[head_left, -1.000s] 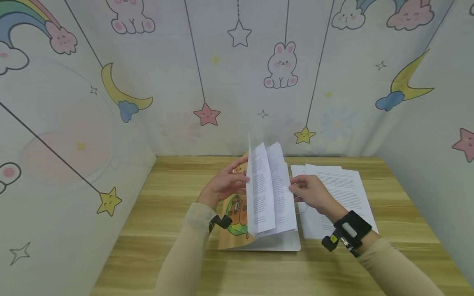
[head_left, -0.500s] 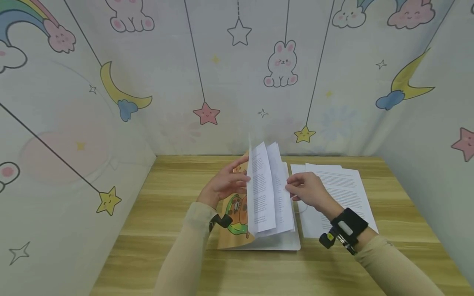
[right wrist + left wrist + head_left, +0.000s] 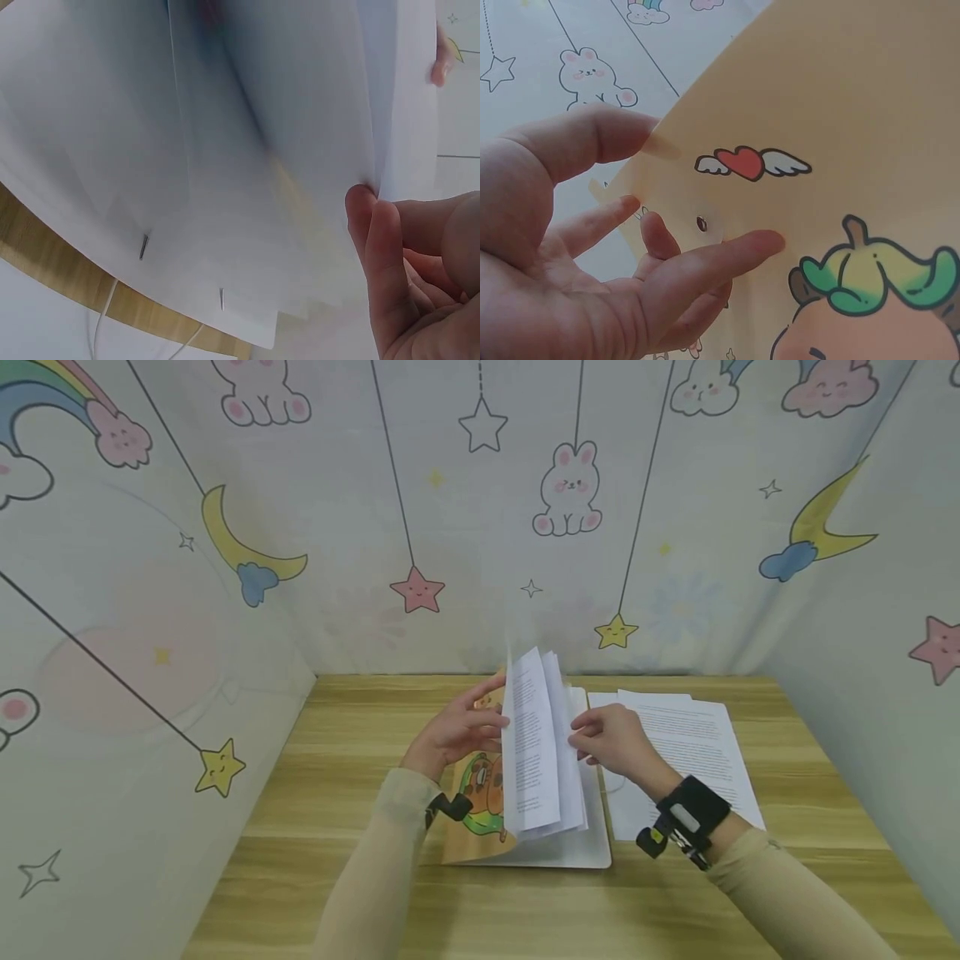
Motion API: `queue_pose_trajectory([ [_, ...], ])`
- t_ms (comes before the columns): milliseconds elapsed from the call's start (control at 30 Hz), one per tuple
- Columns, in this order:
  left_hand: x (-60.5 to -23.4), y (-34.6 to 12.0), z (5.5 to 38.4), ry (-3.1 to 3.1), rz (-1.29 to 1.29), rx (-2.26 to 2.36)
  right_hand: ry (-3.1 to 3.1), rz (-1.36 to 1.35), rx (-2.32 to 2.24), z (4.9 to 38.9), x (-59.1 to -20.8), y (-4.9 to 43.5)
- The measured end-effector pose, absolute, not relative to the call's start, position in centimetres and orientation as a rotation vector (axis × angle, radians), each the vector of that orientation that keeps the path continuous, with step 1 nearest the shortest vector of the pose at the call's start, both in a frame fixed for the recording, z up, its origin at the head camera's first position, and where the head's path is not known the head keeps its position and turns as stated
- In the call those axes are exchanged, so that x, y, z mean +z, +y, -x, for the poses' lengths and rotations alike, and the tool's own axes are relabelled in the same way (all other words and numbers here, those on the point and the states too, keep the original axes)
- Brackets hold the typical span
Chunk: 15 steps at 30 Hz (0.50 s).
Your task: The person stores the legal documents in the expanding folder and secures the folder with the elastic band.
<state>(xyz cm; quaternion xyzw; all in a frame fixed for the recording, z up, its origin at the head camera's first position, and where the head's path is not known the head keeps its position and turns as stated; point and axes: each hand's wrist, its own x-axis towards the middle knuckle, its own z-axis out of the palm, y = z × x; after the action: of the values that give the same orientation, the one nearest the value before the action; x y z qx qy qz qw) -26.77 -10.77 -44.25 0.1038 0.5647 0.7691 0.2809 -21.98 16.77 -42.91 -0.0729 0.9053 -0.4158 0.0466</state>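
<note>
A folder [image 3: 468, 847] with a tan cartoon-printed cover and white inside stands partly open on the table. My left hand [image 3: 453, 735] holds its raised cover at the edge, fingers spread against the printed outside, near a winged heart [image 3: 739, 163] in the left wrist view. Printed sheets [image 3: 536, 743] stand upright inside the cover. My right hand [image 3: 611, 739] pinches the right edge of the sheets between thumb and finger; in the right wrist view its fingertips [image 3: 375, 214] meet at the paper's edge. How many sheets it pinches is hidden.
Loose printed sheets [image 3: 701, 752] lie on the wooden table [image 3: 525, 910] to the folder's right, partly behind my right hand. A thin white cord [image 3: 105, 315] loops from the folder's edge. Cartoon-printed fabric walls [image 3: 480, 527] enclose the table at the back and sides.
My right hand has moved left with the pinched sheets, bringing them closer to the raised cover. More of the folder's white inside shows. My left hand has hardly moved.
</note>
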Motion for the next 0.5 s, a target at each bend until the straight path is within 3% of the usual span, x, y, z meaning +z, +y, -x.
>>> queue_pose_trajectory([
  [500, -44.2, -10.5, 26.7, 1.517, -0.278, 2.065, 2.731, 0.177, -1.223, 22.4, -43.5, 15.2],
])
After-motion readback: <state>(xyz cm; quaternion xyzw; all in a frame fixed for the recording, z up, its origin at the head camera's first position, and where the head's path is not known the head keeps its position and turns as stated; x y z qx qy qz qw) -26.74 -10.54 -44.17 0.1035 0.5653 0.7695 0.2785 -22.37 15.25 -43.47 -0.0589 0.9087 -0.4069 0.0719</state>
